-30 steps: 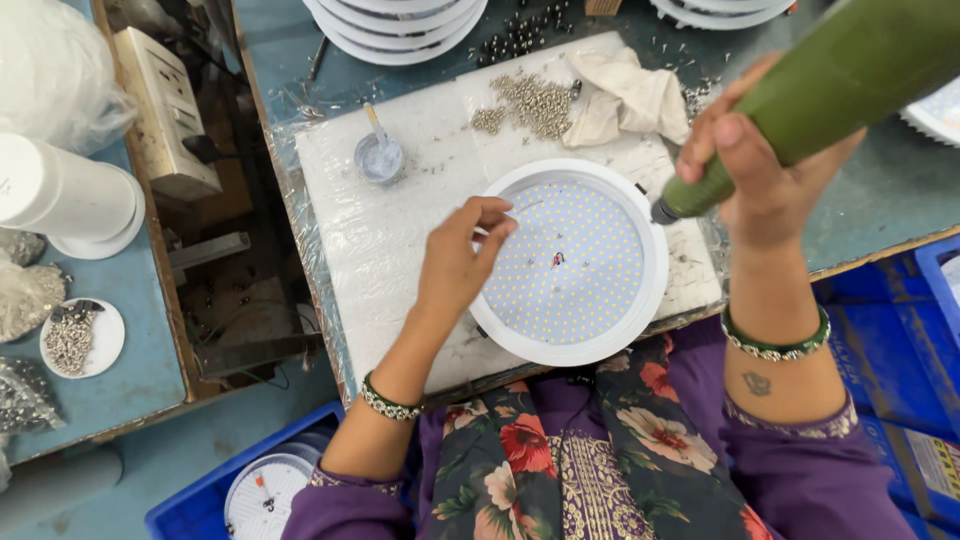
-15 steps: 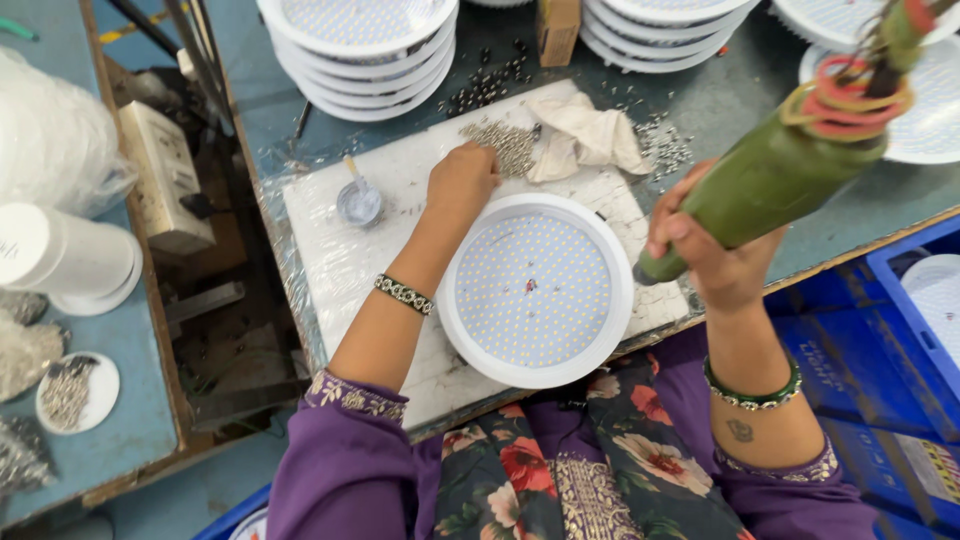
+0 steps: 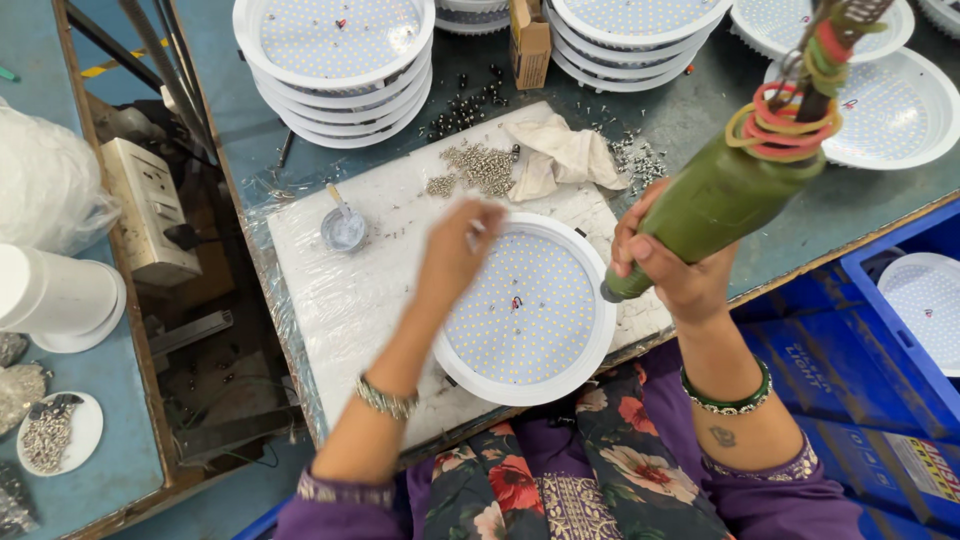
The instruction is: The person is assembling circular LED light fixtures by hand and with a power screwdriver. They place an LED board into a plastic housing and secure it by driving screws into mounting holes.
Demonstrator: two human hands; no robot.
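Observation:
A round white lamp panel (image 3: 530, 310) dotted with small diodes lies on a plastic-wrapped white board (image 3: 340, 290) in front of me. My left hand (image 3: 458, 250) hovers over the panel's upper left rim, fingers pinched; it is blurred and seems to hold a small screw. My right hand (image 3: 670, 270) grips a green electric screwdriver (image 3: 730, 190) wound with rubber bands, its tip at the panel's right rim. A heap of small screws (image 3: 480, 165) lies just beyond the panel, beside a crumpled cloth (image 3: 560, 155).
Stacks of the same white panels (image 3: 335, 60) (image 3: 635, 35) line the far side of the bench. A small metal cup (image 3: 343, 228) stands on the board's left. Blue crates (image 3: 900, 330) sit at right. A white roll (image 3: 55, 295) and a plate of screws (image 3: 50, 432) are at left.
My left hand reached out to the screw heap and has come back to the panel's upper left rim. The screwdriver stays at the panel's right edge. The view tilted toward the far bench.

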